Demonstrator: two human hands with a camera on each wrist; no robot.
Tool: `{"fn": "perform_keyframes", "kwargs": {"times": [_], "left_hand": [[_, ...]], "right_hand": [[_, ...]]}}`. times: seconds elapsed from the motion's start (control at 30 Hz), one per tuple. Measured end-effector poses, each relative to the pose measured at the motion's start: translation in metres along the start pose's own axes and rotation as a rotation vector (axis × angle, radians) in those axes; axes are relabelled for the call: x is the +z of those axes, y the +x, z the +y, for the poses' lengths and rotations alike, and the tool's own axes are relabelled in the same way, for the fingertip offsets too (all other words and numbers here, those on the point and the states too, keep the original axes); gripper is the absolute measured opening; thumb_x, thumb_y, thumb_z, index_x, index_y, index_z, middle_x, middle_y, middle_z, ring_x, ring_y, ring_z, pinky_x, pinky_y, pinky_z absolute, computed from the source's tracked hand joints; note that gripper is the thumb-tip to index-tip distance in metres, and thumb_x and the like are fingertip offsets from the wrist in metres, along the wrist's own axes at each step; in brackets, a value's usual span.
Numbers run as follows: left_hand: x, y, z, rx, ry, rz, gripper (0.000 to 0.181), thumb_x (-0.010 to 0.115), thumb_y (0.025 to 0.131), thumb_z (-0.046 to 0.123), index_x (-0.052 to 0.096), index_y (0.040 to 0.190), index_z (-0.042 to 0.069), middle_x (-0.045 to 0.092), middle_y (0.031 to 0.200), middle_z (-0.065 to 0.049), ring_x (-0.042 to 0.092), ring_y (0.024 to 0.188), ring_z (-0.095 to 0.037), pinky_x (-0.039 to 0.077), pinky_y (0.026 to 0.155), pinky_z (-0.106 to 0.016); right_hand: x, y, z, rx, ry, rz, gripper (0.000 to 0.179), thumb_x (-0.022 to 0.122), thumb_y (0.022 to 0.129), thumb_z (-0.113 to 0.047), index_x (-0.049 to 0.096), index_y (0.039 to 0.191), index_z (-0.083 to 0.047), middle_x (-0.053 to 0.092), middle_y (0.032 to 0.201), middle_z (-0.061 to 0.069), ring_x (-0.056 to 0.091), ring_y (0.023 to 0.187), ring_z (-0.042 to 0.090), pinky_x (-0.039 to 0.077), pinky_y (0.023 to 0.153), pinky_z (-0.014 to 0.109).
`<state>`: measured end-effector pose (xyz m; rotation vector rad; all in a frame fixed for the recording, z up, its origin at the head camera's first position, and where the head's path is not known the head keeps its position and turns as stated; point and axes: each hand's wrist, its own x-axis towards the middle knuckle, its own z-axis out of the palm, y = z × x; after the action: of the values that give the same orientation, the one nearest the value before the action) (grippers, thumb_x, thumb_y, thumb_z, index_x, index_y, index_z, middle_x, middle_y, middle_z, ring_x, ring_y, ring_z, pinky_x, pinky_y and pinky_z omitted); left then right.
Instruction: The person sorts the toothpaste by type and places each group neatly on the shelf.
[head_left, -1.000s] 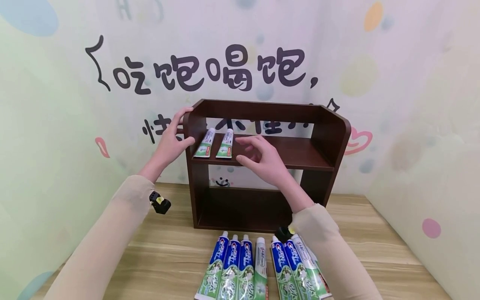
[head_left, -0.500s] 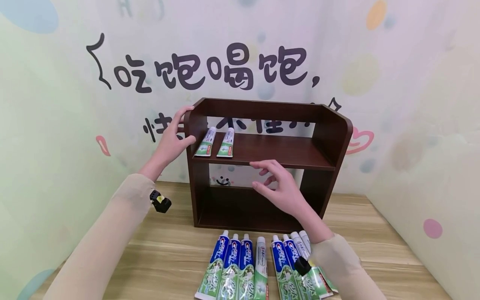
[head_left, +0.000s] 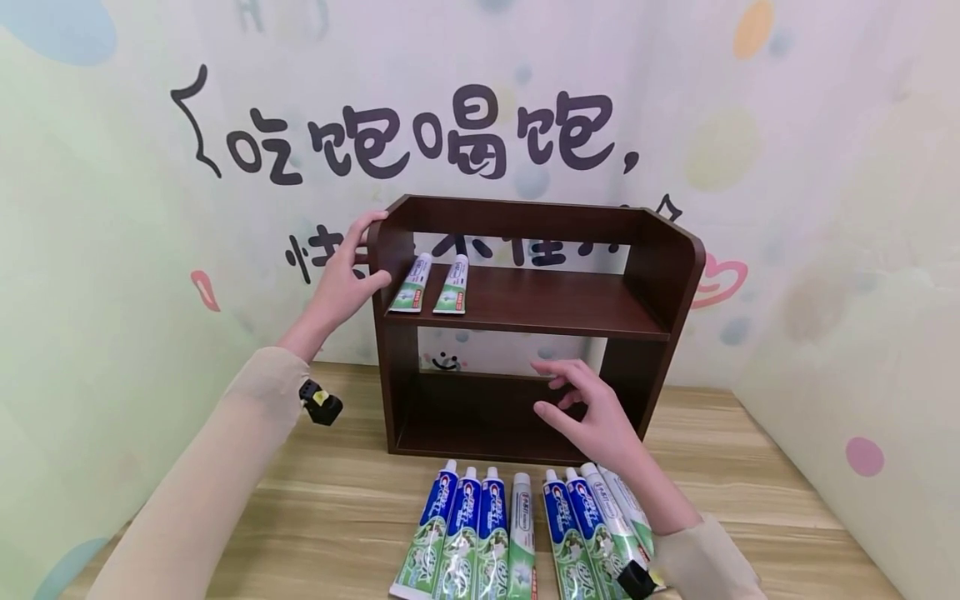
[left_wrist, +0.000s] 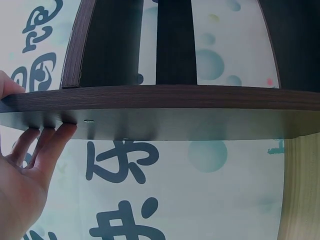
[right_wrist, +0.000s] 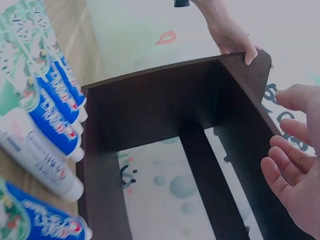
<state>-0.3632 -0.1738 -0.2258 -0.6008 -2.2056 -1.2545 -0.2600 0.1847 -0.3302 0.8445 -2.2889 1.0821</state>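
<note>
My left hand point(head_left: 341, 287) grips the left side panel of a dark brown two-tier shelf point(head_left: 577, 300), with the thumb on its front edge and the other fingers against its outer face. Two white-and-green toothpaste tubes lie on the upper tier: one point(head_left: 412, 285) by the left panel, the other point(head_left: 452, 286) a little to its right. My right hand point(head_left: 596, 417) hovers in front of the lower tier, holding nothing, its fingers loosely bent. Below it, in front of the shelf, lie blue-and-green Crest tubes point(head_left: 462, 533) and white-and-green tubes point(head_left: 522, 529).
The tubes on the wooden table point(head_left: 322, 517) form two side-by-side groups; my right forearm partly covers the right group. A patterned wall point(head_left: 525, 75) with black lettering stands close behind the shelf, and side walls flank the table.
My right hand has drawn away from beside the second tube on the upper tier, moving down and to the right. The left hand keeps its hold on the shelf.
</note>
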Motion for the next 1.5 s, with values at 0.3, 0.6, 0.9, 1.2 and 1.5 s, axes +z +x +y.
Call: {"fn": "perform_keyframes", "kwargs": {"times": [0.3, 0.6, 0.9, 1.2, 1.5], "left_hand": [[0.000, 0.000, -0.001, -0.005, 0.005, 0.001, 0.074, 0.061, 0.088, 0.007, 0.034, 0.146, 0.044, 0.049, 0.139, -0.013, 0.056, 0.109, -0.032, 0.049, 0.080, -0.041], [0.000, 0.000, 0.001, -0.010, 0.008, 0.001, 0.073, 0.061, 0.089, 0.007, 0.034, 0.147, 0.043, 0.049, 0.139, -0.013, 0.057, 0.109, -0.032, 0.049, 0.079, -0.040], [0.000, 0.000, 0.001, -0.014, 0.001, -0.002, 0.074, 0.061, 0.089, 0.008, 0.034, 0.147, 0.044, 0.049, 0.139, -0.013, 0.056, 0.109, -0.032, 0.049, 0.080, -0.041], [0.000, 0.000, 0.000, -0.020, -0.002, -0.003, 0.073, 0.061, 0.090, 0.008, 0.033, 0.146, 0.045, 0.049, 0.139, -0.012, 0.056, 0.110, -0.031, 0.049, 0.080, -0.039], [0.000, 0.001, -0.002, -0.027, 0.003, -0.004, 0.073, 0.061, 0.090, 0.008, 0.033, 0.146, 0.047, 0.048, 0.139, -0.012, 0.057, 0.111, -0.032, 0.051, 0.079, -0.037]], "right_hand": [[-0.006, -0.029, 0.024, 0.056, -0.037, 0.027, 0.045, 0.073, 0.089, -0.018, 0.060, 0.132, -0.025, 0.062, 0.124, -0.002, 0.055, 0.102, 0.005, 0.055, 0.076, 0.024], [-0.018, -0.056, 0.047, 0.144, -0.056, 0.010, 0.045, 0.072, 0.089, -0.015, 0.060, 0.132, -0.017, 0.061, 0.125, 0.003, 0.051, 0.100, 0.001, 0.054, 0.075, 0.024], [-0.022, -0.081, 0.066, 0.190, -0.089, 0.000, 0.048, 0.073, 0.088, -0.012, 0.058, 0.134, -0.010, 0.060, 0.124, 0.012, 0.048, 0.097, -0.003, 0.052, 0.071, 0.022], [-0.026, -0.097, 0.077, 0.267, -0.143, -0.032, 0.049, 0.075, 0.086, -0.013, 0.059, 0.133, -0.013, 0.061, 0.126, 0.012, 0.052, 0.098, 0.006, 0.053, 0.070, 0.023], [-0.033, -0.111, 0.091, 0.334, -0.128, -0.151, 0.057, 0.074, 0.086, -0.016, 0.053, 0.137, -0.004, 0.057, 0.129, 0.022, 0.056, 0.105, 0.032, 0.055, 0.074, 0.028]]}}
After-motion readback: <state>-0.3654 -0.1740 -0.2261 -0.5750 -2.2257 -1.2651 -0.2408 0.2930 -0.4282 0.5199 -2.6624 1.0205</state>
